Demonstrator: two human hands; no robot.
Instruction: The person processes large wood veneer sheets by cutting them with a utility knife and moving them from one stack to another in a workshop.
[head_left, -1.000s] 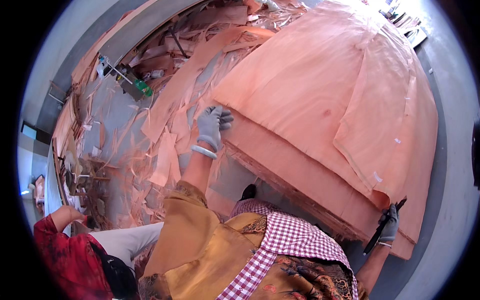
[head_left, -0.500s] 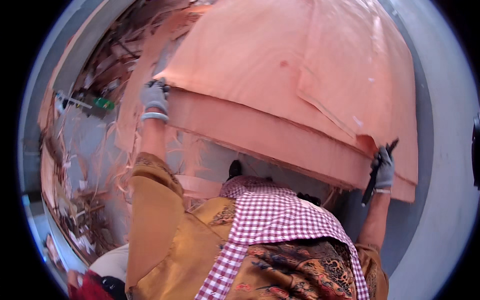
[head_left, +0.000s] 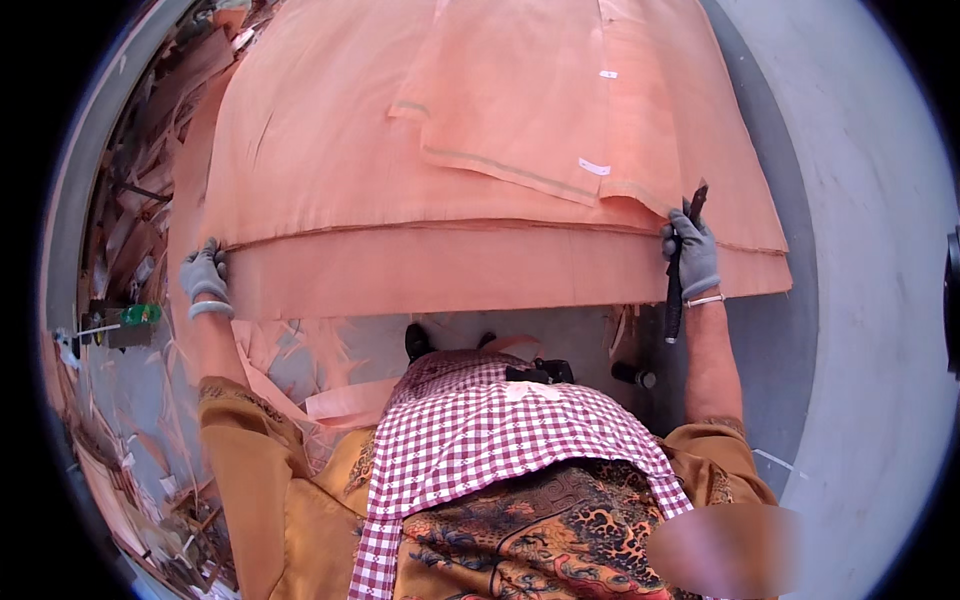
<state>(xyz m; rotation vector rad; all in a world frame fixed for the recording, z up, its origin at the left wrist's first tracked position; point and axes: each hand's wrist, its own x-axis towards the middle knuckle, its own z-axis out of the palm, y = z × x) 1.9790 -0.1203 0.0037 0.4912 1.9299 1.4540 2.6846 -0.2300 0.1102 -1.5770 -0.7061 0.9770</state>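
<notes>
A broad stack of thin pinkish-orange wood veneer sheets (head_left: pixel 330 150) spreads out in front of me. My left hand (head_left: pixel 206 275), in a grey glove, has its fingers closed at the near left corner of the upper sheets. At the near right edge, my gloved right hand (head_left: pixel 694 252) is wrapped around a black knife (head_left: pixel 674 300), its pointed tip upward. That hand also touches the edge of a smaller veneer piece (head_left: pixel 520 130) lying on top; whether it grips this edge is hard to see. Below the upper edge, a lower veneer layer (head_left: pixel 450 272) juts toward me.
Veneer scraps (head_left: pixel 130 215) heap up on the left, with a green bottle (head_left: pixel 141 314) near them. Loose strips (head_left: pixel 350 400) lie on the grey floor by my feet. A dark cylindrical object (head_left: pixel 634 375) stands below the stack's right side. A pale grey surface (head_left: pixel 860 250) curves along the right.
My view has turned, so the stack's near edge now runs nearly level. My left hand and the upper sheet's left corner sit lower and nearer. The knife stays in my right hand.
</notes>
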